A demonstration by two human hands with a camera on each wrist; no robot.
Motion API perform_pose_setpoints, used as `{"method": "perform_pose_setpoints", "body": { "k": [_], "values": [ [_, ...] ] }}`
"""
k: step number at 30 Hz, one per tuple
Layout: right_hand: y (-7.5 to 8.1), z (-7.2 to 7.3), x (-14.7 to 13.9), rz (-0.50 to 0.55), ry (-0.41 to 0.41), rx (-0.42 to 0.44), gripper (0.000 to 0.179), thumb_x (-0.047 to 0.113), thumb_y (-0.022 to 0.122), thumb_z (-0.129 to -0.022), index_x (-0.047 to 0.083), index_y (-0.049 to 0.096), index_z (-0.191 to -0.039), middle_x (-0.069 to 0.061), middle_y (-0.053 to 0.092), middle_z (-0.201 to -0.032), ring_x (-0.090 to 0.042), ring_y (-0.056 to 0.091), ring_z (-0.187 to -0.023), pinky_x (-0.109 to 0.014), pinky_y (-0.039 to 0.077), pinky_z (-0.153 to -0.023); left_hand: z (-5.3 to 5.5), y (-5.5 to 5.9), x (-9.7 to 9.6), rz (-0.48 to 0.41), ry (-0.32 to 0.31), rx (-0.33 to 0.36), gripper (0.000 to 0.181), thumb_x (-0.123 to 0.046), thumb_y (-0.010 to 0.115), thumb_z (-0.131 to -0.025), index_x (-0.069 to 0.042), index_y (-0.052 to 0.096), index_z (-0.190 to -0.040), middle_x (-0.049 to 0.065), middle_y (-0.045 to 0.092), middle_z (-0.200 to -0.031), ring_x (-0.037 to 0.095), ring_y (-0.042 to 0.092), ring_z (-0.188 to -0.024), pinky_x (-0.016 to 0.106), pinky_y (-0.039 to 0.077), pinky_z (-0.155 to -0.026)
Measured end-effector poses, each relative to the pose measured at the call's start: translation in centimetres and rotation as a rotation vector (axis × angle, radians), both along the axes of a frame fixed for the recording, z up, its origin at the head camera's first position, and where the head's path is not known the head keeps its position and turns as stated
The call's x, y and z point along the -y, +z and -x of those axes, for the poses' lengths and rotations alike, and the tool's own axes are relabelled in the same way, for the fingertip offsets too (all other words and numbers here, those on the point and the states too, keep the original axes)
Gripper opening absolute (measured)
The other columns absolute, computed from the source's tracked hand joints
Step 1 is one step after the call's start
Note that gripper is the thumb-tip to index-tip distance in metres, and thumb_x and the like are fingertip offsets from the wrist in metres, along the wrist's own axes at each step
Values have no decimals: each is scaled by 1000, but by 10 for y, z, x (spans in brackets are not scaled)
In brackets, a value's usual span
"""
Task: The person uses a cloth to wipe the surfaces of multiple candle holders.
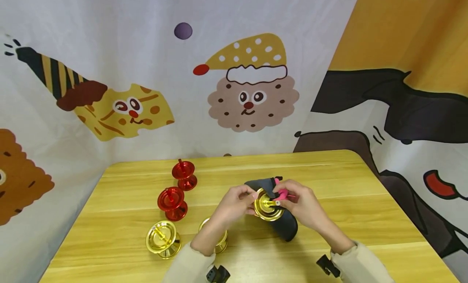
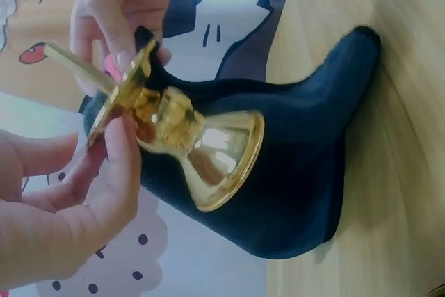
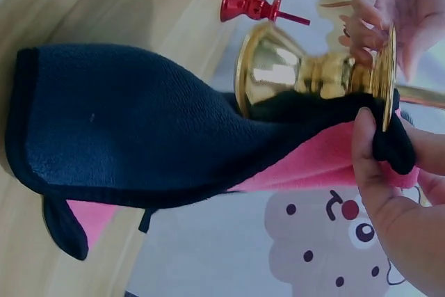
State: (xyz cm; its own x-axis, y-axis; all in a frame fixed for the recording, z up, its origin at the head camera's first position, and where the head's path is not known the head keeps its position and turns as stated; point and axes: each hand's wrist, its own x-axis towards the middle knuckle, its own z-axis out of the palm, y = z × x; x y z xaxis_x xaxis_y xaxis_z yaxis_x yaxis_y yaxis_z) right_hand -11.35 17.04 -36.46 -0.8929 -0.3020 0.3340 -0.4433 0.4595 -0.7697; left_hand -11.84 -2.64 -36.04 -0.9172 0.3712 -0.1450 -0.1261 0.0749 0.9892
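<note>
A gold candle holder [image 1: 268, 212], with a thin spike rising from its dish and a flared foot, is held up between both hands. My left hand [image 1: 234, 205] pinches the rim of its dish from the left. My right hand [image 1: 301, 201] pinches a dark cloth with a pink reverse side [image 3: 104, 123] against the opposite edge of the dish. In the left wrist view the holder's foot [image 2: 226, 158] points away from the fingers, and the dark cloth [image 2: 299, 165] hangs behind it down to the wooden table.
Two red candle holders [image 1: 171, 199] stand on the left of the table [image 1: 336, 181]. A gold candle holder [image 1: 162, 239] is in front of them, and another gold one [image 1: 221, 244] is partly hidden by my left forearm. A printed curtain [image 1: 146, 51] hangs behind the table.
</note>
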Motion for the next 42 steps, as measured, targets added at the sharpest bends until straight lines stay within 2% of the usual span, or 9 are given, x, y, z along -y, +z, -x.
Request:
{"method": "perform_pose_setpoints", "body": {
  "k": [6, 13, 16, 21, 27, 31, 36, 39, 42],
  "values": [
    [0, 0, 0, -29, 20, -4, 29, -16, 67, -72, 4, 64, -93, -6, 60, -94, -14, 54, -77, -23, 54, -64, 1, 0, -3, -15, 6, 34, 13, -2, 52, -91, 7, 55, -101, 14, 56, -82, 18, 59, -64, 33, 56, -63],
    [-6, -6, 3, -64, -71, -9, 26, -8, 71, -73, 0, 59, -94, -5, 56, -80, -6, 53, -62, -21, 49, -48, -6, -8, -11, -143, 164, 94, 12, 7, 49, -89, 13, 46, -99, 16, 49, -83, 19, 58, -64, 30, 56, -64],
    [-9, -10, 7, -70, -107, 5, 24, -6, 70, -75, -1, 57, -95, -5, 53, -78, -6, 52, -60, -20, 49, -47, -8, -8, -13, -179, 190, 102, 14, 7, 48, -89, 13, 45, -102, 16, 48, -84, 20, 58, -67, 30, 56, -65],
    [-7, -11, 4, -74, -49, -8, 22, -9, 69, -74, 3, 62, -90, -5, 56, -86, -9, 52, -68, -21, 50, -54, -9, -10, -13, -122, 111, 64, 23, 10, 46, -89, 15, 50, -111, 13, 48, -81, 18, 57, -64, 30, 56, -63],
    [-2, -6, -3, -185, 115, -99, 33, -17, 68, -70, 10, 64, -88, -5, 58, -97, -12, 52, -75, -22, 49, -58, -9, -10, -12, -27, 19, 55, 15, 11, 46, -89, 13, 56, -101, 10, 50, -76, 15, 54, -59, 30, 56, -59],
    [-3, -4, -3, -141, 66, -108, 29, -13, 69, -71, 9, 64, -90, -2, 59, -91, -8, 52, -71, -20, 50, -55, -11, -10, -14, -102, 96, 79, 17, 11, 47, -87, 15, 49, -104, 14, 49, -81, 18, 55, -64, 30, 56, -62],
    [-6, -8, 4, 12, -1, 22, 20, -5, 66, -79, 0, 59, -97, -7, 56, -81, -9, 56, -61, -24, 52, -48, -11, -10, -16, -183, 181, 84, 20, 9, 48, -87, 15, 45, -106, 14, 49, -83, 19, 57, -68, 30, 56, -67],
    [-8, -10, 6, 64, -3, 72, 19, -7, 63, -81, -2, 57, -98, -7, 54, -76, -10, 56, -59, -25, 52, -47, -10, -9, -13, -123, 143, 51, 17, 5, 49, -89, 12, 47, -104, 13, 51, -81, 19, 58, -66, 33, 56, -66],
    [-8, -10, 4, 37, 2, 33, 22, -12, 63, -78, 1, 59, -94, -5, 55, -78, -10, 53, -62, -24, 51, -50, -8, -8, -9, -28, 79, 16, 11, -2, 51, -92, 8, 51, -96, 11, 53, -79, 19, 59, -66, 33, 56, -65]
  ]
}}
